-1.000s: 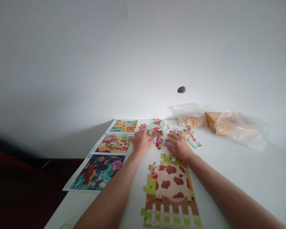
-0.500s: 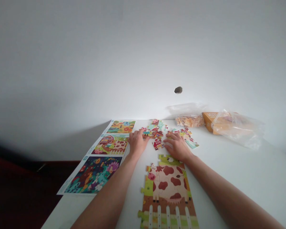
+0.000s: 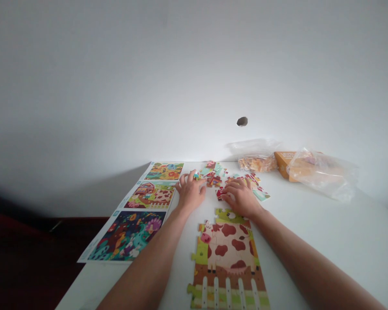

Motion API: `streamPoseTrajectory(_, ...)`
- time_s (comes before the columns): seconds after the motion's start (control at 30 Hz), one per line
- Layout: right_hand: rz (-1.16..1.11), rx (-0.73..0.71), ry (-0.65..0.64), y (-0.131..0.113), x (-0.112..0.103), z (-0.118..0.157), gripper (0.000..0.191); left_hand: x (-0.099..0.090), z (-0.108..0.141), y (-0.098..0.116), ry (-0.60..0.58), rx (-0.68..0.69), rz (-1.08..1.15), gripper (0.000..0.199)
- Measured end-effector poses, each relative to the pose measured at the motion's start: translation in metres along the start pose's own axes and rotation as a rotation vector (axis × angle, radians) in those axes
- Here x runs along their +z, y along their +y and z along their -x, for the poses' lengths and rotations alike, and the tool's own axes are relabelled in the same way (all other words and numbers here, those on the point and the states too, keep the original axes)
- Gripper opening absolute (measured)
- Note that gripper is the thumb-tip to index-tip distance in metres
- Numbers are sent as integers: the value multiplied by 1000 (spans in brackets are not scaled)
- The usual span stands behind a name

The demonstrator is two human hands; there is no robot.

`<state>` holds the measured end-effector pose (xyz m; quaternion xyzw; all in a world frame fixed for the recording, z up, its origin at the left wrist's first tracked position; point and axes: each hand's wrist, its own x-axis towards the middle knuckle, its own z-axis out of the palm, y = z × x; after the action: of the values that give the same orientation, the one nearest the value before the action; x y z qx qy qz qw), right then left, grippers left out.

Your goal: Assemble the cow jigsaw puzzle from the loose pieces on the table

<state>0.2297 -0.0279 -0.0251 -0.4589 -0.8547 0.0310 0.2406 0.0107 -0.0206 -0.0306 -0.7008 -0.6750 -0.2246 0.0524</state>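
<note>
Puzzle section showing a cow and fence lies joined on the near desk. Beyond it, the right grip curls over a red piece; I cannot tell whether it pinches it. The left grip is spread beside loose pieces. Farther back, an orange box sits near the wall.

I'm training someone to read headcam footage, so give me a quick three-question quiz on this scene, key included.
1. True or false: the picture sheet lies to the left of the joined puzzle.
2. What color is the box?
A) Blue
B) Orange
C) Black
3. Fill in the blank: the ____ hand is nearer the picture sheet.

Key:
1. True.
2. B.
3. Left; the left hand is close to the sheet's edge.
</note>
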Motion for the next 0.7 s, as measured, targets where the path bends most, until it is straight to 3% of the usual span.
streamPoseTrajectory(0.1,42,46,25,1,-1,0,19,2,2,2,-41,58,1,32)
streamPoseTrajectory(0.23,-26,-136,-55,-1,0,3,35,3,2,1,-10,7,19,26)
streamPoseTrajectory(0.33,-49,-217,-102,-3,2,3,36,3,1,0,14,56,62,21)
streamPoseTrajectory(0.53,19,13,1,-2,-2,-2,14,1,2,3,-108,334,253,14)
streamPoseTrajectory(0.63,-4,-35,-31,-2,-3,-1,28,2,2,4,-133,445,302,13)
streamPoseTrajectory(0.7,-20,-107,-93,-3,-1,0,46,3,2,4,-109,424,281,15)
